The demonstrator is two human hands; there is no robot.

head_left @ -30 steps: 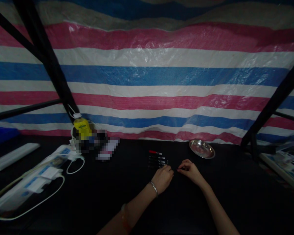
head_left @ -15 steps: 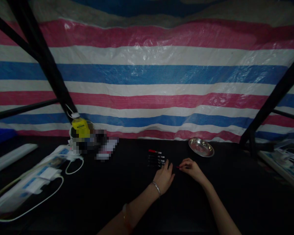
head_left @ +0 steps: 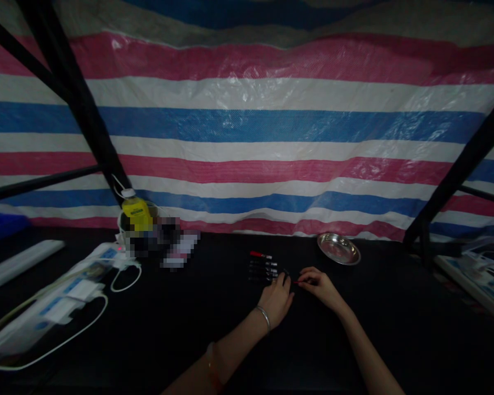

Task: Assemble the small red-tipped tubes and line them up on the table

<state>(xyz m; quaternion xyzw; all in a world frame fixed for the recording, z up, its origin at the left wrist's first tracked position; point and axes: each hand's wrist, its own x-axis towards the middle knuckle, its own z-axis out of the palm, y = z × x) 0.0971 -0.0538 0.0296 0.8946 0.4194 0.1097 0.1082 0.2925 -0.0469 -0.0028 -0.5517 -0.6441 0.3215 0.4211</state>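
My left hand [head_left: 275, 299] is lowered to the black table with its fingers bent, beside the right end of a row of slim pens. A small dark object [head_left: 286, 271] shows at its fingertips; its kind is too dim to tell. My right hand [head_left: 320, 288] pinches a thin red pen-like stick [head_left: 298, 282], which points left toward my left hand. In the row, a red pen [head_left: 260, 254] lies farthest away, and several black pens [head_left: 263, 264] lie parallel on the near side of it.
A round metal dish [head_left: 338, 249] stands behind my right hand. On the left are a yellow bottle [head_left: 136, 214], a power strip [head_left: 72, 285] with white cables, and a long white bar [head_left: 22, 263]. Striped sheeting hangs behind the table between black frame posts.
My left fingers have bent in from a more spread pose, and a dark object now shows at their tips. The red stick in my right hand has shifted slightly left.
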